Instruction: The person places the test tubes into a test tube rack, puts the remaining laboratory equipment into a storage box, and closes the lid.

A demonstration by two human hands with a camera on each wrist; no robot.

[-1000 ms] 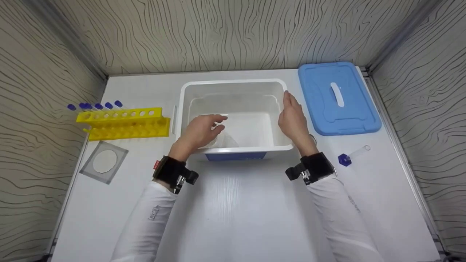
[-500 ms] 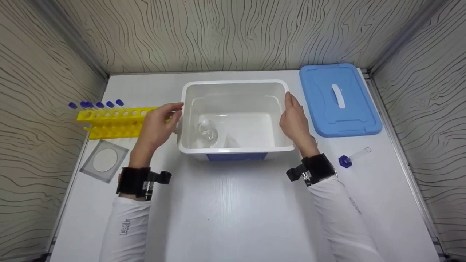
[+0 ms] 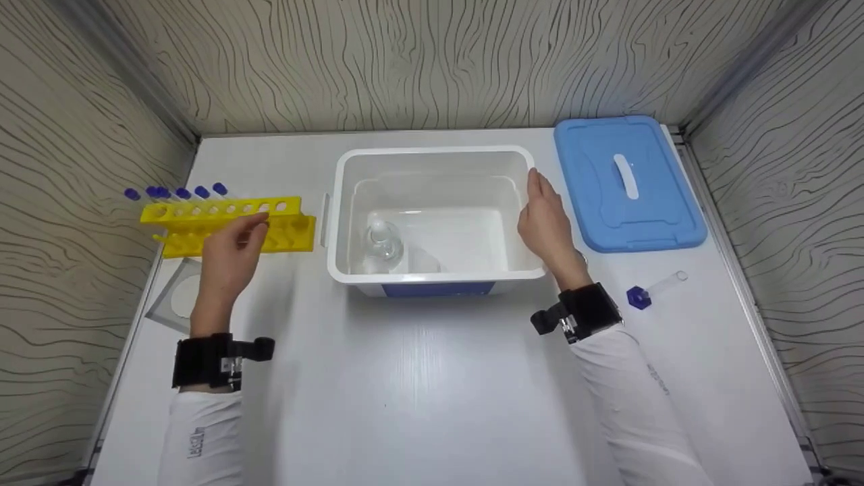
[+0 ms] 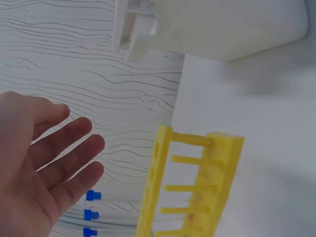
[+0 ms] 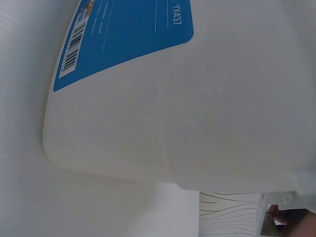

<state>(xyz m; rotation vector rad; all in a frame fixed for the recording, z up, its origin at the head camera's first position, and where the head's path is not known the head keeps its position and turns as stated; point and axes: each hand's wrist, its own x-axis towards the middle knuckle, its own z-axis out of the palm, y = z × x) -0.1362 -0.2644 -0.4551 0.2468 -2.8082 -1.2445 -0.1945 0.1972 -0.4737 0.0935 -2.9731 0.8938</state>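
Note:
My left hand [image 3: 233, 260], fingers loosely bent and holding nothing, hovers by the yellow test tube rack [image 3: 152, 214] in the head view. In the left wrist view the same hand [image 4: 54, 163] is apart from the rack [image 4: 159, 173]. Several tubes with blue caps [image 3: 201, 192] fill the rack's left part. My right hand [image 3: 545, 219] rests straight fingers against the right side of the white storage bin [image 3: 432, 277]; its thumb is hidden. Inside the bin stands a clear glass vessel [image 3: 385, 246] with a pale top, beside a faint clear cone-shaped piece [image 3: 424, 262].
A blue lid [image 3: 601, 182] with a white handle lies at the back right. In front of it, a clear measuring cylinder [image 3: 665, 285] with a blue hexagonal base lies on its side. A wire gauze square [image 3: 165, 314] with a white disc is partly behind my left hand.
My left hand has come out of the bin and moved left to the rack, uncovering the glass vessel. My right hand has stayed at the bin's right side.

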